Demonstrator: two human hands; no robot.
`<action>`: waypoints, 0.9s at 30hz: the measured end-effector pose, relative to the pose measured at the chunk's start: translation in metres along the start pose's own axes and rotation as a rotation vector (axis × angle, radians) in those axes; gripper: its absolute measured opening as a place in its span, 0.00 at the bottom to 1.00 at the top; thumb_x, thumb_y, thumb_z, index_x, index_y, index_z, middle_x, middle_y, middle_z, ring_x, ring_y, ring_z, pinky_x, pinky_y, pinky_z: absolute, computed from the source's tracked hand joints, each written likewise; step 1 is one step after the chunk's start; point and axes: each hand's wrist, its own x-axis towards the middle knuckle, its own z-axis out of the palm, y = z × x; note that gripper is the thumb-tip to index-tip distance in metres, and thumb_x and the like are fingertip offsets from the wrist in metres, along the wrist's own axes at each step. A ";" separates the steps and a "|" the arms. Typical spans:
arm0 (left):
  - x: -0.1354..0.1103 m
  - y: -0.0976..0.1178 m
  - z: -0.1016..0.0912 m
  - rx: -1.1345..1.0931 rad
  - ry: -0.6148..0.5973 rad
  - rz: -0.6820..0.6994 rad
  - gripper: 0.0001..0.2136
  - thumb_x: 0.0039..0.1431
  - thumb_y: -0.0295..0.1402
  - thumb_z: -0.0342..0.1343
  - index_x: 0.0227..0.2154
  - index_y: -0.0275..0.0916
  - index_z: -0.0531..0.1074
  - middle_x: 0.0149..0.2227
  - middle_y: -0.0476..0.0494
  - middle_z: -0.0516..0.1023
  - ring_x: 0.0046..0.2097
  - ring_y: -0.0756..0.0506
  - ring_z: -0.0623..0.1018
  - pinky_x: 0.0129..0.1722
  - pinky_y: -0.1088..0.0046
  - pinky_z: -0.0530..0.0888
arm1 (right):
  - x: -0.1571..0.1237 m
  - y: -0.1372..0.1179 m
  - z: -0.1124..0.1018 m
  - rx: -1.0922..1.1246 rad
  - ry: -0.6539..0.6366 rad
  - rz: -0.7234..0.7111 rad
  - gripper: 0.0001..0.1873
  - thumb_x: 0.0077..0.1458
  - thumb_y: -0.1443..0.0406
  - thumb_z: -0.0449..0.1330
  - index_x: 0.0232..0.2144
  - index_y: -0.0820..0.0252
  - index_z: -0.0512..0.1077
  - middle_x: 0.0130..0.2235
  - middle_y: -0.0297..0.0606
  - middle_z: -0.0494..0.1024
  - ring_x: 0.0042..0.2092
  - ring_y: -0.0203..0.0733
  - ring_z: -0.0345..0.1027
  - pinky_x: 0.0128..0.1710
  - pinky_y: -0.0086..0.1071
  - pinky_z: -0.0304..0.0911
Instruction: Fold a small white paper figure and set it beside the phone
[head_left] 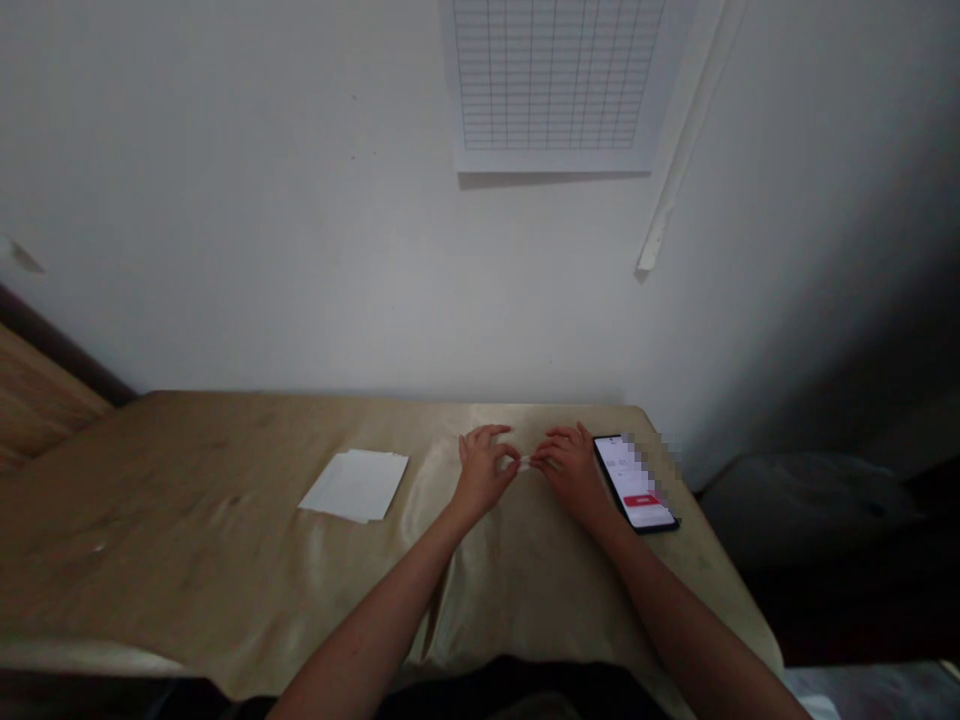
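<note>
Between my two hands is a small, thin white piece (525,462), too small to make out, perhaps folded or rolled. My left hand (484,467) pinches its left end between thumb and index finger, the other fingers curled loosely above. My right hand (568,465) pinches the right end with its fingertips. Both hands are low over the cloth-covered table (517,580). Left of them lies a small stack of white paper sheets (356,485), slightly out of line with one another. Right beside my right hand lies a phone (637,485) with its screen lit.
A satiny gold-beige cloth with wrinkles covers the table, which stands against a white wall (300,250). A printed grid sheet (555,90) and a white strip (679,150) are on the wall. A wooden piece (45,390) is at the far left.
</note>
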 end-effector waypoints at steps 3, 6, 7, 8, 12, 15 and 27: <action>0.002 -0.004 0.000 -0.015 -0.008 -0.029 0.03 0.54 0.33 0.67 0.32 0.46 0.81 0.55 0.45 0.75 0.58 0.39 0.69 0.61 0.49 0.61 | 0.001 0.000 0.000 0.041 0.017 0.066 0.07 0.59 0.64 0.61 0.29 0.52 0.78 0.36 0.34 0.82 0.51 0.48 0.68 0.64 0.55 0.42; 0.004 -0.006 -0.002 -0.030 -0.026 -0.067 0.03 0.53 0.34 0.69 0.32 0.46 0.82 0.53 0.45 0.77 0.57 0.38 0.71 0.60 0.51 0.64 | 0.001 0.002 -0.001 0.070 0.017 0.098 0.09 0.61 0.63 0.60 0.29 0.52 0.78 0.36 0.36 0.81 0.50 0.48 0.67 0.62 0.52 0.47; 0.005 -0.006 -0.002 -0.039 -0.034 -0.073 0.03 0.52 0.34 0.69 0.31 0.46 0.81 0.53 0.45 0.77 0.57 0.38 0.71 0.60 0.51 0.64 | 0.000 0.002 0.000 0.078 0.015 0.105 0.09 0.61 0.63 0.60 0.29 0.52 0.78 0.36 0.36 0.81 0.50 0.48 0.67 0.60 0.50 0.49; 0.005 -0.006 -0.003 -0.048 -0.040 -0.074 0.03 0.52 0.34 0.69 0.31 0.46 0.81 0.53 0.46 0.78 0.57 0.39 0.71 0.59 0.52 0.64 | 0.000 0.003 0.000 0.085 0.014 0.111 0.08 0.60 0.62 0.60 0.29 0.52 0.78 0.36 0.36 0.81 0.50 0.48 0.66 0.59 0.49 0.51; 0.005 -0.005 -0.004 -0.070 -0.033 -0.064 0.03 0.52 0.33 0.69 0.29 0.45 0.81 0.53 0.47 0.78 0.58 0.39 0.71 0.60 0.52 0.64 | -0.002 0.007 0.004 0.087 0.001 0.140 0.06 0.59 0.61 0.62 0.38 0.51 0.79 0.39 0.38 0.81 0.50 0.51 0.65 0.54 0.47 0.55; 0.005 -0.004 -0.005 -0.071 -0.033 -0.057 0.03 0.51 0.32 0.69 0.27 0.45 0.80 0.54 0.47 0.78 0.58 0.38 0.70 0.60 0.51 0.63 | -0.003 0.010 0.007 0.043 -0.041 0.137 0.06 0.59 0.62 0.62 0.37 0.50 0.80 0.37 0.39 0.81 0.50 0.52 0.64 0.54 0.47 0.55; 0.004 -0.003 -0.004 -0.012 -0.030 -0.080 0.03 0.51 0.34 0.70 0.27 0.46 0.81 0.53 0.47 0.78 0.58 0.37 0.69 0.61 0.47 0.61 | -0.006 0.015 0.012 -0.068 -0.072 0.104 0.07 0.61 0.64 0.59 0.32 0.52 0.77 0.37 0.40 0.79 0.48 0.52 0.62 0.53 0.48 0.54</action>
